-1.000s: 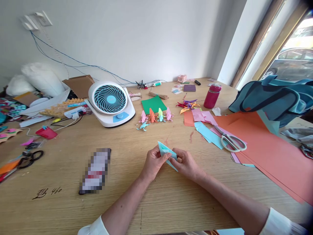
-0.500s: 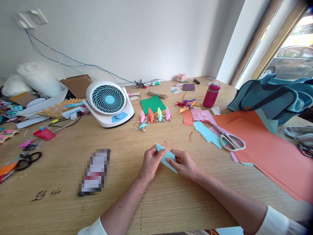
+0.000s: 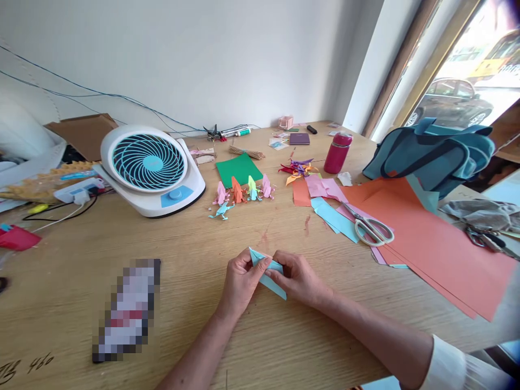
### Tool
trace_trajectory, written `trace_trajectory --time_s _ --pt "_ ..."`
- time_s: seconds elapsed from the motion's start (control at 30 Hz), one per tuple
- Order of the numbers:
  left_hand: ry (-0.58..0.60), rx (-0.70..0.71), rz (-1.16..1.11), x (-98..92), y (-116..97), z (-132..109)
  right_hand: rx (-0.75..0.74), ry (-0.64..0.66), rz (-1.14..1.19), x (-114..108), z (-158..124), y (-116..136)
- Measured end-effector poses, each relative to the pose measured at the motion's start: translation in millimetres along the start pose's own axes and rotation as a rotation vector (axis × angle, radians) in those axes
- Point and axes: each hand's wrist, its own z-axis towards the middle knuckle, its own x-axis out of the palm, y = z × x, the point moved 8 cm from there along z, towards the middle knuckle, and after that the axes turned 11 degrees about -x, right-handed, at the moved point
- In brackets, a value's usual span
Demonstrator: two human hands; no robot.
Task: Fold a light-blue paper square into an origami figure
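A folded piece of light blue paper [image 3: 274,286] is held above the table between both hands, its pointed top to the left. My left hand [image 3: 242,279] pinches its upper left part, thumb pressed on the front face. My right hand [image 3: 298,277] grips the right edge, thumb in front and fingers curled behind. The two thumbs nearly meet on the paper. Beyond the hands stand several folded paper figures in a row, an orange one [image 3: 238,190] among them. A light blue paper figure [image 3: 221,211] lies just in front of that row.
A white fan [image 3: 148,168] stands at left, with a pixelated object [image 3: 128,311] nearer. At right, scissors [image 3: 371,230] lie on coloured paper beside large orange sheets [image 3: 430,244]. Behind are a green sheet [image 3: 239,169], a red bottle [image 3: 338,154] and a teal bag [image 3: 426,157].
The view has turned to the right, so the table's things sit further left. Both hands keep hold of the blue paper, whose lower flap now hangs a little more open.
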Motion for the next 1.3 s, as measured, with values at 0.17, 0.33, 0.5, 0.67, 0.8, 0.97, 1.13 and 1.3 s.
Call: trace_trajectory --time_s 0.17,0.33,0.5,0.67,0.8,0.97,1.13,1.3 --pt "-0.009 -0.043 -0.025 -2.3 5.8 2.2 -0.005 0.007 -0.004 0.3 0.2 1.6" --pt "0.007 -0.069 -0.101 -0.1 5.3 4.4 -0.003 0.013 0.016 -2.2 3.6 4.3" --pt "0.005 -0.078 -0.149 -1.4 5.7 7.4 0.028 0.014 0.092 -2.7 2.8 -1.0" --pt "0.079 -0.039 -0.173 1.2 3.7 6.4 0.040 -0.040 0.138 -7.7 2.6 -4.0" --pt "0.160 -0.030 -0.182 8.6 2.7 4.6 0.063 -0.090 0.130 -12.8 3.2 -8.6" --pt "0.144 -0.077 -0.143 14.1 3.7 3.8 0.099 -0.122 0.117 -13.3 1.3 -17.9" --pt "0.103 -0.067 -0.109 11.5 3.4 5.2 0.097 -0.093 0.167 -10.2 1.2 -17.5" --pt "0.032 -0.039 -0.080 2.5 7.9 9.3 0.095 -0.096 0.283 -10.8 3.3 -15.7"
